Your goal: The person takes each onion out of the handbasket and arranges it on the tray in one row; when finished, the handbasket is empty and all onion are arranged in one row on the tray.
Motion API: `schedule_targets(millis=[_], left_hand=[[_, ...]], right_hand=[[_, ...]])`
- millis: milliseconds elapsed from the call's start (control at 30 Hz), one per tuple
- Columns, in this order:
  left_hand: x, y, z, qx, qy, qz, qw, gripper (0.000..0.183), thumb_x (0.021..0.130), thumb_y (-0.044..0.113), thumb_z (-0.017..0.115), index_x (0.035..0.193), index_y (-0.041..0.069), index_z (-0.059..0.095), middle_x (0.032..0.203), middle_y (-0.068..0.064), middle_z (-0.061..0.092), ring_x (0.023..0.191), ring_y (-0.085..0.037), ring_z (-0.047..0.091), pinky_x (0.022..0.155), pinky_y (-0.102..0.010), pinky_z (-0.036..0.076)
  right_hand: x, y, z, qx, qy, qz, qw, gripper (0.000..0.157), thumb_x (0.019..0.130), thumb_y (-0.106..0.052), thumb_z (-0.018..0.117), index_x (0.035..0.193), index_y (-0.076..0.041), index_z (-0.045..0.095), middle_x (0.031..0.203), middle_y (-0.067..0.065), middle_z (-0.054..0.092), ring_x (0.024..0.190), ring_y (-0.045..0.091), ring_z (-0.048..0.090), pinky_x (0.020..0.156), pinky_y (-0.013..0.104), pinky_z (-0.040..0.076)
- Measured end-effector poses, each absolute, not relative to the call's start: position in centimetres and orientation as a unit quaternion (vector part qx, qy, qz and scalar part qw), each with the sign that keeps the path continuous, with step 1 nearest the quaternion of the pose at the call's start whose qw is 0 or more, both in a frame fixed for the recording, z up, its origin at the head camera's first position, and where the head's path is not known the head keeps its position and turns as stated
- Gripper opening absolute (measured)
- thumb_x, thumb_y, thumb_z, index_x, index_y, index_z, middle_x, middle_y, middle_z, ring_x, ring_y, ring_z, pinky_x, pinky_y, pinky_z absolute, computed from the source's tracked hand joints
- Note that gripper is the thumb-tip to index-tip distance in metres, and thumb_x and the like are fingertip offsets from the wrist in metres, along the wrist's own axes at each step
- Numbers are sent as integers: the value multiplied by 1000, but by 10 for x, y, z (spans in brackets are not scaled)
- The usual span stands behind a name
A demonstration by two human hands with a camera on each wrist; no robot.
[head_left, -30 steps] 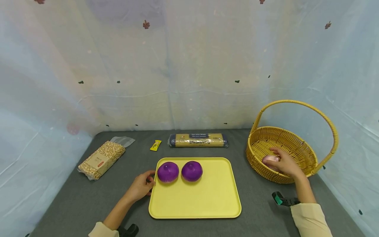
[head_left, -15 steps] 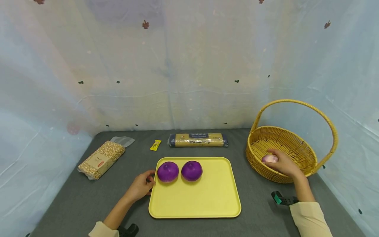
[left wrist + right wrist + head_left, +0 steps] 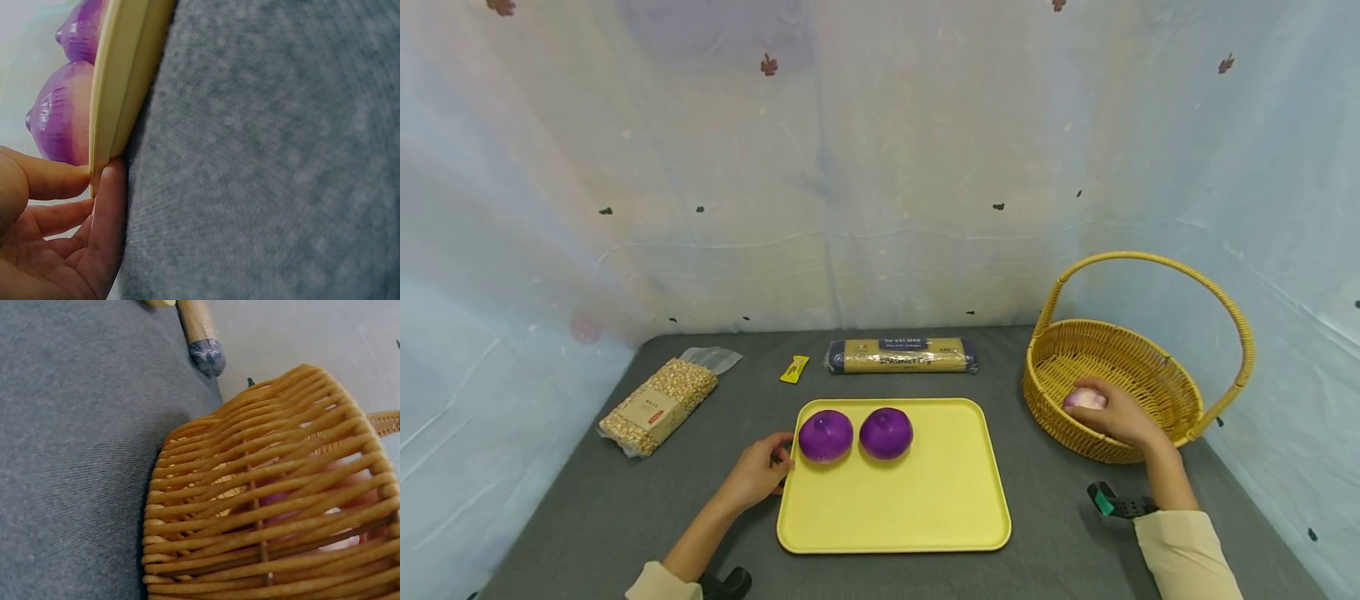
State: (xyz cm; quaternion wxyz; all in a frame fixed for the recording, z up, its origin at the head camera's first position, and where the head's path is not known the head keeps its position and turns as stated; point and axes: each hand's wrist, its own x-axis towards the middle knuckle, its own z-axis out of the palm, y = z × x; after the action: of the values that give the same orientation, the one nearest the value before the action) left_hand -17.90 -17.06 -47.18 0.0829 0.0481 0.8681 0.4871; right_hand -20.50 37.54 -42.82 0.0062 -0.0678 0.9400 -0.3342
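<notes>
My left hand (image 3: 757,472) pinches the left rim of a yellow tray (image 3: 940,500); in the left wrist view the thumb lies on the inner side and a finger under the edge. Two purple onions (image 3: 826,436) sit side by side at the tray's upper left. My right hand (image 3: 1116,412) reaches into a wicker basket (image 3: 1036,400) and holds a pale pink-and-white onion (image 3: 1086,399). The hand covers part of that onion. Through the weave in the right wrist view, only bits of purple and white show.
Behind the tray lies a pack of spaghetti (image 3: 902,356), with a small yellow packet (image 3: 794,368) to its left. A clear bag of pale beans or kernels (image 3: 658,404) lies at the far left. The basket's tall handle (image 3: 1157,256) arches over it.
Within the basket, my right hand has shifted slightly and its fingers have closed in on the pale onion. My left hand and the tray have stayed in place.
</notes>
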Motion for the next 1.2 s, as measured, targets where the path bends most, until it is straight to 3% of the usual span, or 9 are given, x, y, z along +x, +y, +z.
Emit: schedule_targets(millis=[233, 600, 1200], left_hand=[[-179, -171, -471, 51, 867, 488, 85, 39, 87, -4, 56, 126, -7, 50, 81, -8, 54, 59, -16, 54, 48, -27, 51], [-181, -171, -474, 40, 871, 483, 81, 39, 87, -3, 57, 125, -5, 52, 81, -8, 53, 59, -17, 54, 47, -27, 51], [-181, -171, -475, 43, 874, 477, 78, 39, 87, -3, 58, 125, -5, 52, 80, -7, 53, 59, -17, 54, 47, -27, 51]], right_hand=[[-203, 374, -413, -64, 929, -363, -18, 60, 89, -27, 64, 133, 7, 41, 114, 28, 53, 92, 29, 55, 66, 32, 49], [-203, 356, -383, -101, 917, -380, -60, 56, 88, -25, 65, 134, -3, 43, 120, 20, 51, 88, 8, 52, 65, 27, 50], [-201, 318, -356, -136, 916, -369, -78, 56, 84, -25, 70, 133, -11, 48, 127, 14, 48, 93, 21, 51, 67, 26, 50]])
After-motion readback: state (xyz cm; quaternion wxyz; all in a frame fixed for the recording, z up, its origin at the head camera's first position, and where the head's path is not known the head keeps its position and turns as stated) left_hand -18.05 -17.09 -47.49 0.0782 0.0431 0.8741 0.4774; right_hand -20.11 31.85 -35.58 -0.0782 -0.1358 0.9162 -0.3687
